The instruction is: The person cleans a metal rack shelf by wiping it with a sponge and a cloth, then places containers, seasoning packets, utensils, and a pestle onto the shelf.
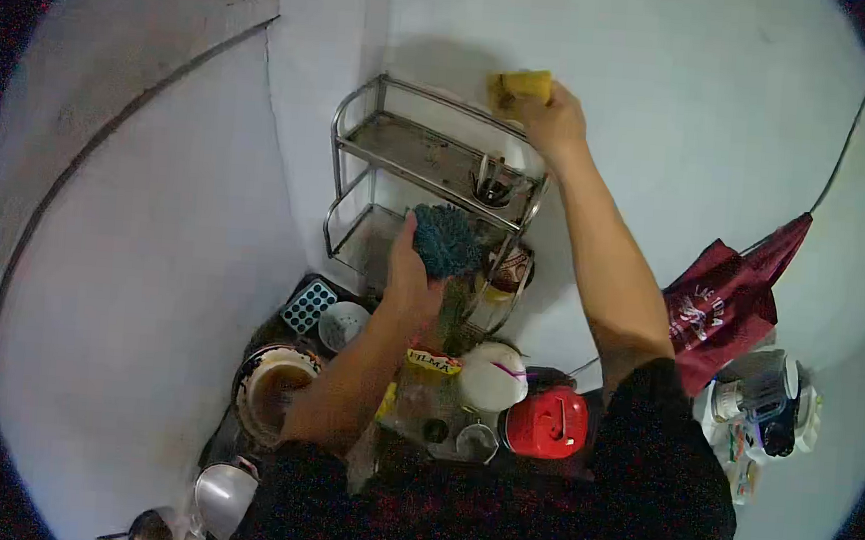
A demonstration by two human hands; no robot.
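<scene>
My left hand (412, 277) is closed around a shaggy teal chenille cleaning mitt (447, 241), held in front of the lower part of a two-tier metal rack (411, 153). Raised at the rack's upper right, my right hand (560, 128) grips a yellow sponge cloth (517, 90) close to the wall. It cannot be told whether the cloth touches the wall. On the upper shelf, near its right end, stands a small dark holder (492, 189) with utensils in it. A brown patterned container (509, 267) sits on the lower tier, partly hidden behind the mitt.
Below the rack are a round white lid (493, 377), a red container (547, 422), a drinking glass (477, 442) and a large pot (274, 389). A teal-holed tray (310, 307) leans in the corner. To the right hangs a maroon cloth bag (721, 310) beside a clear pitcher (761, 383).
</scene>
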